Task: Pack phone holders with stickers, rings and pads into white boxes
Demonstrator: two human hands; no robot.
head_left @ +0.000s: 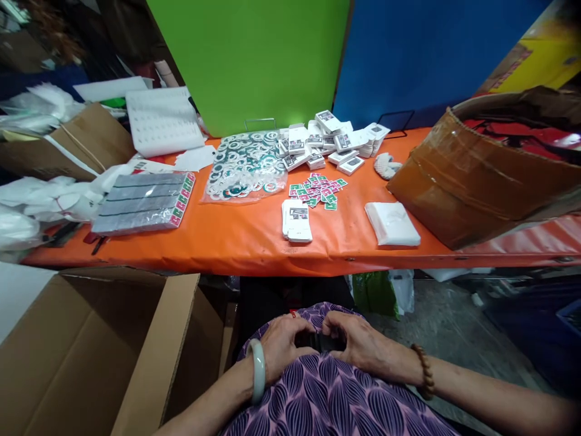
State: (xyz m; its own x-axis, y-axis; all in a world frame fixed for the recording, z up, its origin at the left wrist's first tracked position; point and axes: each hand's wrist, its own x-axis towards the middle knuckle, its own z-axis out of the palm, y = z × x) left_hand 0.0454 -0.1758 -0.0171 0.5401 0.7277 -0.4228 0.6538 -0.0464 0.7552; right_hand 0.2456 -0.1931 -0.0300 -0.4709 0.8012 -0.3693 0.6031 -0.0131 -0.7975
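At the waist, over a purple leaf-patterned garment (pixel 336 399), my left hand (pixel 282 342) and my right hand (pixel 363 344) face each other. Between them is a small black piece (pixel 323 343), which looks like a belt buckle. Fingers and thumb of each hand curl closed around its two ends; the fingertips partly hide it. A pale bangle (pixel 258 370) circles my left wrist, and a brown bead bracelet (pixel 423 370) my right. Nearest on the table ahead are a stack of white printed cards (pixel 296 221) and a stack of clear plastic sleeves (pixel 393 224).
On the orange table (pixel 227 242) lie a bag of ring-shaped labels (pixel 245 163), small white boxes (pixel 318 142), green and pink stickers (pixel 318 191) and a wrapped grey pack (pixel 143 203). A large carton (pixel 494 175) stands right; an open cardboard box (pixel 158 351) is at lower left.
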